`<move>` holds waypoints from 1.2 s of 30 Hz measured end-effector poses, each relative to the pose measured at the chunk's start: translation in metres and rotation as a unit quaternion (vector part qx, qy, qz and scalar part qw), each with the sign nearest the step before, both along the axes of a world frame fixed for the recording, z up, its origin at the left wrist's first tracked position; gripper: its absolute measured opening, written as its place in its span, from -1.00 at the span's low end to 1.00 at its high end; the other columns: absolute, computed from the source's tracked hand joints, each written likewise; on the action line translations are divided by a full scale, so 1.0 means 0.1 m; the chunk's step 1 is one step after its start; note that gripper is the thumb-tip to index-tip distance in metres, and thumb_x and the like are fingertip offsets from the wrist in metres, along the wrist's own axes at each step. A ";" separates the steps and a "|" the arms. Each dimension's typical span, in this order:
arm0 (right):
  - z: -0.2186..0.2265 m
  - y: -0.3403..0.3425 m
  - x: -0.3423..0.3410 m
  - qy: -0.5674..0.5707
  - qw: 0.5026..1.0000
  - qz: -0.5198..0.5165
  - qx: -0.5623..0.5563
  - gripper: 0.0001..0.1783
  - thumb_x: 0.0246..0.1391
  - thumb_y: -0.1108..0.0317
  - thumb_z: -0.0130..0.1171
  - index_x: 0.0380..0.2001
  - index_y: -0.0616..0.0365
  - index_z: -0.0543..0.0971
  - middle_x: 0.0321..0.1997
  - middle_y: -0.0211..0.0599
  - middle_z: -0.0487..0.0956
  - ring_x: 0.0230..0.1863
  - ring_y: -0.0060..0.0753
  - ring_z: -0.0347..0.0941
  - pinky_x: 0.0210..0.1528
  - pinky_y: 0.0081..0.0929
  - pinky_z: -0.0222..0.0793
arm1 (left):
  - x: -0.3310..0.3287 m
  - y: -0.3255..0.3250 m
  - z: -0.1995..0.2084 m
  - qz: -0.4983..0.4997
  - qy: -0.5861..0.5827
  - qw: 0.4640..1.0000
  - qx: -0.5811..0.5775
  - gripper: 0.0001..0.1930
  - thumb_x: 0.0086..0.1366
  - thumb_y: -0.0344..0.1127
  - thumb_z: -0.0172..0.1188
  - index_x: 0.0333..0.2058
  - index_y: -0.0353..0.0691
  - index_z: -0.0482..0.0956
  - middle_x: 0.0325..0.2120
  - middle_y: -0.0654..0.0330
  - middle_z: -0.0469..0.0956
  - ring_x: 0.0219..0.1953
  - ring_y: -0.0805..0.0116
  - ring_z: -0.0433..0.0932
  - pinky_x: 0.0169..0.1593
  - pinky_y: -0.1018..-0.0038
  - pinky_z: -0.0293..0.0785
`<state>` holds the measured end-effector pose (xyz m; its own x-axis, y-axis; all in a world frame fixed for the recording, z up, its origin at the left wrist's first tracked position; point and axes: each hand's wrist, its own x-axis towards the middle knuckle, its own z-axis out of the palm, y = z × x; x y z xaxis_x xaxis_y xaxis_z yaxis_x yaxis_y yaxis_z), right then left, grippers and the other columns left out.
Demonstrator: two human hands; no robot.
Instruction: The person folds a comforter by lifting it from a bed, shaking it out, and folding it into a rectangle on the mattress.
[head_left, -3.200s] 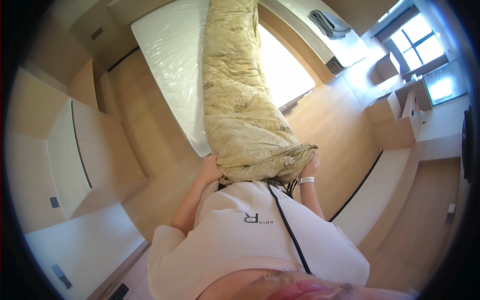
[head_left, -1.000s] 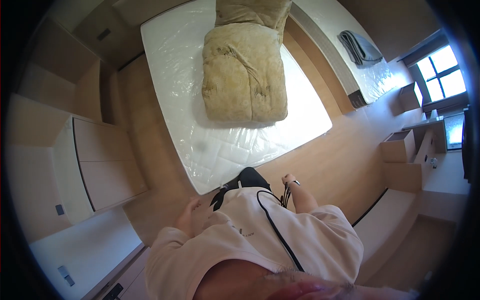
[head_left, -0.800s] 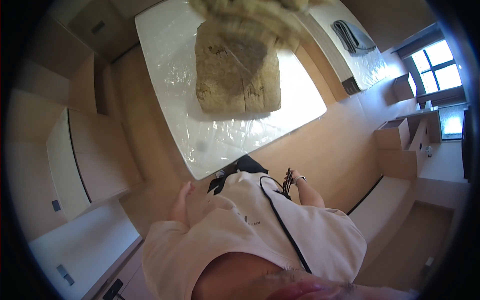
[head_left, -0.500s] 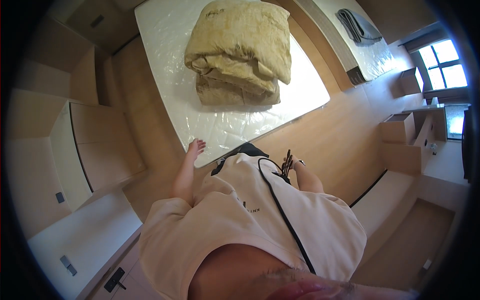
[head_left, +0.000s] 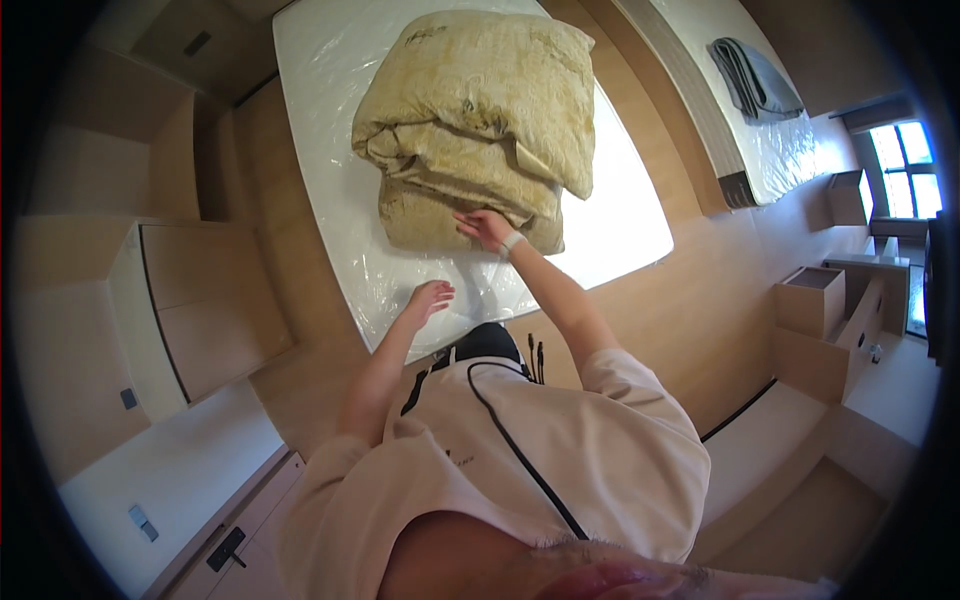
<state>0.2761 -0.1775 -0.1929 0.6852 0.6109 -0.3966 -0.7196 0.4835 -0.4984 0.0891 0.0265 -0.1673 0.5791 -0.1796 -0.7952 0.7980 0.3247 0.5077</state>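
Observation:
A thick tan quilt (head_left: 470, 95), folded into a bulky stack with dark marks on its top layer, sits on a white plastic-covered mattress (head_left: 330, 190). My right hand (head_left: 485, 230) is stretched forward, fingers apart, in front of the quilt's lower fold; whether it touches the cloth I cannot tell. A pale band (head_left: 511, 242) circles that wrist. Over the near end of the mattress, my left hand (head_left: 432, 299) hangs with loosely spread fingers and nothing in it. Black cable ends (head_left: 536, 355) dangle by my waist.
To the right stands a second plastic-covered mattress (head_left: 690, 90) bearing a folded grey blanket (head_left: 755, 82). Wooden cabinets (head_left: 215, 310) line the left side. Open wooden boxes (head_left: 810, 300) stand at the right, near a bright window (head_left: 905, 170). Wooden floor (head_left: 640, 290) runs between them.
My right hand has moved from beside my waist, at the black cables, forward to the quilt's front. My left hand has shifted right over the mattress. The quilt looks nearer in view.

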 end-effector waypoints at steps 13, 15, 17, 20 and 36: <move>1.72 0.10 4.42 -0.223 0.953 -0.127 -0.161 -0.33 0.14 0.01 0.19 0.23 0.15 0.42 0.21 -0.08 0.49 0.29 -0.16 0.33 0.31 -0.27 0.24 | -1.31 0.91 -0.40 0.243 0.216 0.939 0.112 -0.74 0.29 -0.12 0.06 -0.20 -0.13 0.56 -0.23 0.20 0.66 -0.20 0.34 0.61 -0.16 0.38 0.47; 1.47 -0.54 4.60 -0.337 0.849 -0.150 -0.377 -0.24 0.07 -0.07 0.24 0.24 0.17 0.41 0.25 -0.06 0.44 0.33 -0.13 0.28 0.34 -0.26 0.20 | -1.14 0.93 -0.46 0.212 0.203 0.949 0.114 -0.74 0.27 -0.11 0.06 -0.20 -0.12 0.56 -0.24 0.21 0.66 -0.20 0.35 0.60 -0.17 0.39 0.46; 1.09 -0.58 4.30 -0.387 0.547 -0.070 -0.739 0.04 -0.17 -0.26 0.37 0.28 0.20 0.34 0.39 -0.03 0.29 0.39 -0.07 0.20 0.38 -0.29 0.16 | -1.14 0.84 -0.36 0.238 0.196 0.944 0.114 -0.74 0.27 -0.11 0.06 -0.20 -0.12 0.56 -0.24 0.21 0.66 -0.20 0.35 0.60 -0.15 0.38 0.46; 0.28 -0.79 3.51 -0.250 0.648 0.039 -0.719 0.45 -0.53 -0.42 0.50 0.33 0.35 0.18 0.40 0.08 0.22 0.40 -0.03 0.16 0.39 -0.32 0.15 | -0.87 0.67 -0.24 0.248 0.164 0.950 0.093 -0.76 0.29 -0.13 0.06 -0.21 -0.12 0.56 -0.25 0.22 0.65 -0.18 0.34 0.60 -0.13 0.36 0.46; 0.89 -0.33 -0.56 -0.266 0.797 0.025 -0.542 -0.27 -0.12 0.02 0.48 0.02 0.34 0.53 -0.01 0.00 0.63 0.01 -0.09 0.56 0.11 -0.29 0.43 | 1.51 0.06 1.96 0.039 -0.535 0.714 0.449 -0.84 0.16 -0.45 0.24 -0.27 -0.27 0.51 -0.16 0.10 0.47 -0.09 0.21 0.48 0.00 0.41 0.40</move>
<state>0.2204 -0.2105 -0.1041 0.9181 0.1377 -0.3715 -0.2724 -0.4617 -0.8442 0.2400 0.0326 0.0290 0.9220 0.1911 0.3368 -0.2064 -0.4932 0.8451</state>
